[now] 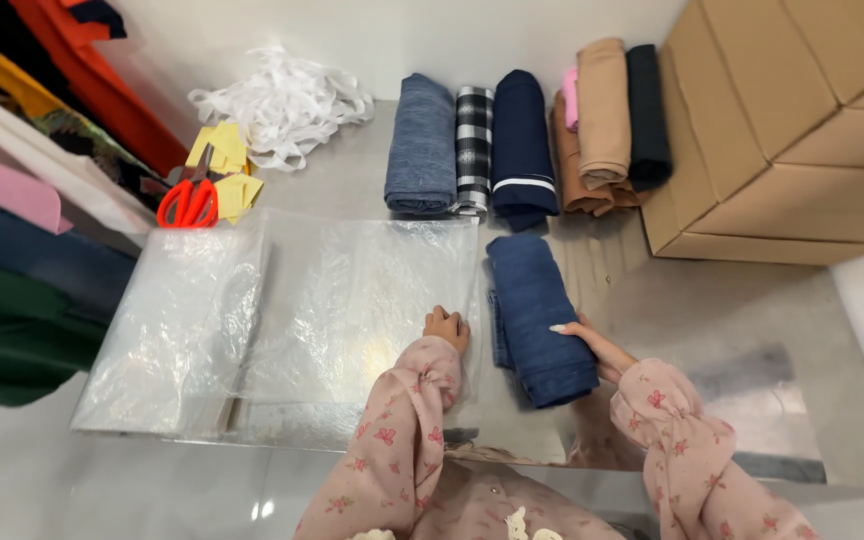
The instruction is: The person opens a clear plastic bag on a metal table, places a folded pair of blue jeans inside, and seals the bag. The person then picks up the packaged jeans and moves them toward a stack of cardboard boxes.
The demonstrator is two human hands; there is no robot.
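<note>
**Folded navy cloth under my right hand, plastic bag under my left**

I see the folded navy garment (540,318) lying on the metal table (692,300), lengthwise away from me, just right of the clear plastic bags (342,300). My right hand (592,345) rests on its near right edge, fingers stretched flat across the fabric, not pinching. My left hand (447,328) sits just left of the garment, fingers curled, knuckles pressing down the right edge of the top bag. The garment lies between both hands, touching the right one only; I cannot tell if it overlaps the bag edge. Behind: a row of rolled garments (522,140), cardboard boxes (792,120), red-handled scissors (189,200) on yellow slips (222,150), white straps (282,100).
</note>
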